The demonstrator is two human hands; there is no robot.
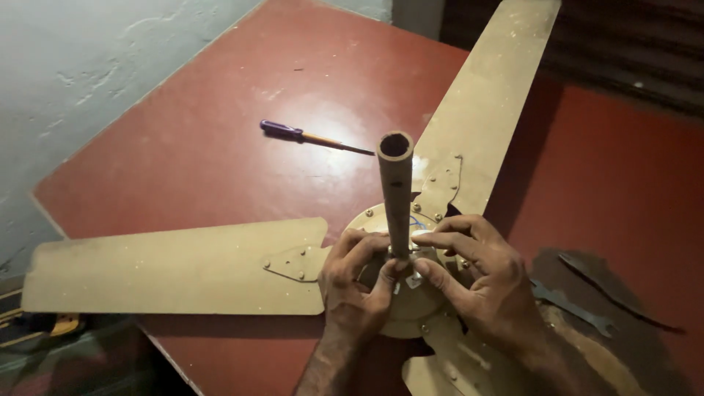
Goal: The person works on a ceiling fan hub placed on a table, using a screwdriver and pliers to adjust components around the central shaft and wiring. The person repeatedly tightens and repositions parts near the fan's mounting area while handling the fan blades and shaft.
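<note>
Ceiling fan lies flat on the red table, hub near the front edge, rod standing upright out of the hub centre (hollow, open end facing the camera). Three tan blades: one runs left along the front edge, one runs toward the far right corner, the third comes off the front edge and is mostly cut off.

Left hand is on the hub at the rod's foot, fingers curled, thumb and fingertips pinching at the rod base. Right hand comes in from the other side, fingertips meeting the same spot at the rod base, thumb below. What exactly they pinch is too small to tell; a bit of white and blue wire shows there.

Screwdriver with purple handle lies on the table beyond the hub, well apart from both hands. Flat spanner lies just beside the right wrist, on a dark worn patch near the right edge.
</note>
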